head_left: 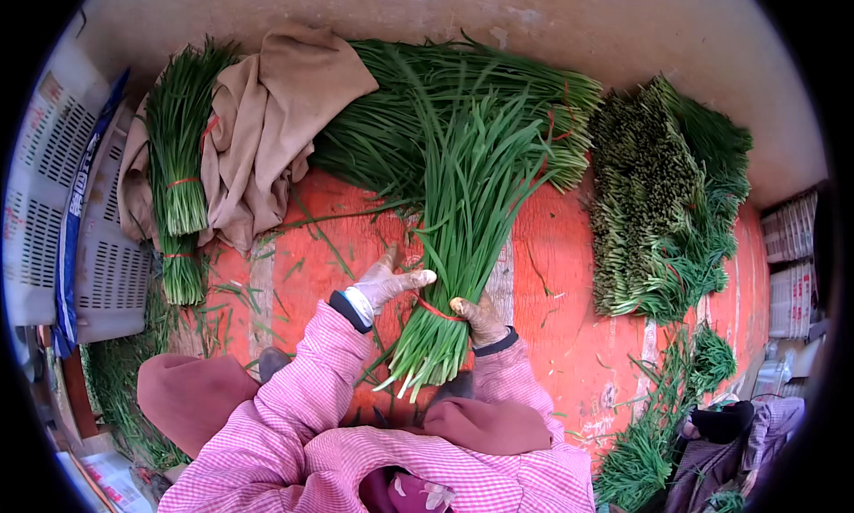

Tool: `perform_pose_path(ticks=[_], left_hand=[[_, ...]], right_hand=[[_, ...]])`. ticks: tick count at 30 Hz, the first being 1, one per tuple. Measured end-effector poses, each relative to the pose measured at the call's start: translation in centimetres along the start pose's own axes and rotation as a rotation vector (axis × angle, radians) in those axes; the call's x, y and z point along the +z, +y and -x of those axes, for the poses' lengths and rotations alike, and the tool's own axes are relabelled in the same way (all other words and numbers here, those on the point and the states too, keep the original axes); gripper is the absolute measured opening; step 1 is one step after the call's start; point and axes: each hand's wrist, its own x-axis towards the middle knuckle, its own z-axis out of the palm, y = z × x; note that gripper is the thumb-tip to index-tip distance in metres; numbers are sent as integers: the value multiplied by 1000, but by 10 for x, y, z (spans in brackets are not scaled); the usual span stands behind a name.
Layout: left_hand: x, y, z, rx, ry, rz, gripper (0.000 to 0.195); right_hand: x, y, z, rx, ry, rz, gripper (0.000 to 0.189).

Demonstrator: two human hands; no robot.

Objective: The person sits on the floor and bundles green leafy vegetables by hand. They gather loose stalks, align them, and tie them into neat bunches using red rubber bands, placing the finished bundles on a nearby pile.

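A bunch of long green garlic chives, tied with a red band near its pale cut ends, is held in front of me. The cut ends point towards my body and the leaves fan away. My right hand, in a thin soiled glove, grips the bunch at its right side beside the band. On the other side, my gloved left hand has its fingers spread. One of its digits reaches the edge of the leaves; I cannot tell whether it presses on them.
Banded chives lie along the wall, partly under a tan cloth. Two bunches lie left, near plastic crates. A stack of chives stands right on the red sheet. A person in checked clothing is lower right, by loose chives.
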Motion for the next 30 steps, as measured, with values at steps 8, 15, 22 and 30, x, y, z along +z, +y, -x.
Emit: perform_pose_path(ticks=[8,15,22,30], left_hand=[[-13,-64,-17,-59,19,417,33],[9,-44,-10,83,376,29,39],[1,-48,-13,10,462,356,45],[-11,-67,-22,-7,567,253,42]], right_hand=[[0,48,10,237,-155,-52,68],[5,51,-10,-158,225,159,78],[1,60,-6,-189,500,-164,41],[-65,1,13,-152,668,98,30]])
